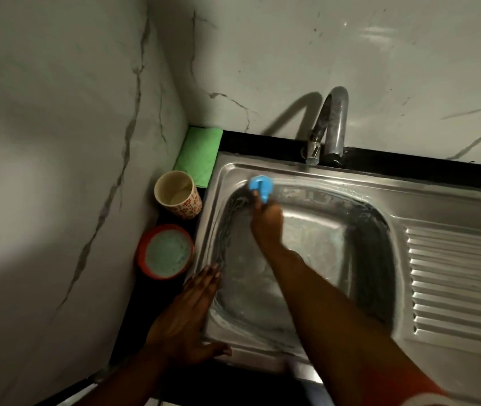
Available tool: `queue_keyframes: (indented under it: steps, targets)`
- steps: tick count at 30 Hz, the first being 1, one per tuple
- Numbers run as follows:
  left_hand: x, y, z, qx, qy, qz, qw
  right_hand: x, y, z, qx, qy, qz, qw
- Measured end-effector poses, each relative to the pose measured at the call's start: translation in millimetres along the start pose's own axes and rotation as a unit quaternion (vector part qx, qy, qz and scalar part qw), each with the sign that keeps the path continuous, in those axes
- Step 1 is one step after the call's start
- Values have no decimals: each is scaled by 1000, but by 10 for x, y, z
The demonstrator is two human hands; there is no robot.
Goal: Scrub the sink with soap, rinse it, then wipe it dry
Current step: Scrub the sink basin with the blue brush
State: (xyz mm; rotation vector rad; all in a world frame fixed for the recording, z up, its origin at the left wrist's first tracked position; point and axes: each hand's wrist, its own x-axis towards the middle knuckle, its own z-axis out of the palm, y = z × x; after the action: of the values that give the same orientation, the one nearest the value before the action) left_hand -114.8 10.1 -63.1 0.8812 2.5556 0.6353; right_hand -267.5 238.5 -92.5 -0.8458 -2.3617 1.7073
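So from where I'm standing, this looks like the scrubbing part. The right hand [267, 224] is reaching across the basin with its fingers wrapped round a blue scrubber [261, 186], pressing it into the far left corner of the sink [350, 178], just below the tap [330, 124]. It's a bit motion-blurred, so I can't make out the exact grip.

The left hand [186, 315] is flat on the sink's left rim, fingers straight and together, thumb out along the front edge, holding nothing. I'd guess it's there to brace while the other arm leans in.

The supplies are all lined up along the wall to the left, within easy reach:
- 1 red tub [166, 253] of pale green, foamy-looking soap, just beside the rim
- 1 cup [179, 194] with a red flower pattern, upright, something pale in the bottom
- 1 green cloth [198, 153] folded in the back corner, probably saved for the drying step

There's a streaky film on the basin walls. No brand names or readable writing anywhere.
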Motion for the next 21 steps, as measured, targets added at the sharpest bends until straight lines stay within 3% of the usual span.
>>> queue_keyframes:
  steps: [2, 5, 10, 12, 16, 21]
  targets:
    - [1, -6, 4, 6, 1, -2, 1000, -129, -101, 243, -5, -67, -48, 997]
    - [-5, 8, -1, 12, 3, 1, 1000, 14, 59, -96, -82, -49, -57, 994]
    - [-12, 29, -8, 13, -3, -8, 1000, 384, 576, -1208, -108, 194, 59, 973]
    - [-15, 21, -6, 18, -1, -7, 1000, 366, 601, -1194, -64, 234, 84, 967]
    - [-12, 21, -5, 19, -6, -8, 1000, 291, 357, -545, 26, 133, 108, 985]
    - [-4, 19, 2, 21, -5, -3, 1000, -77, -103, 220, 46, -74, 16, 996]
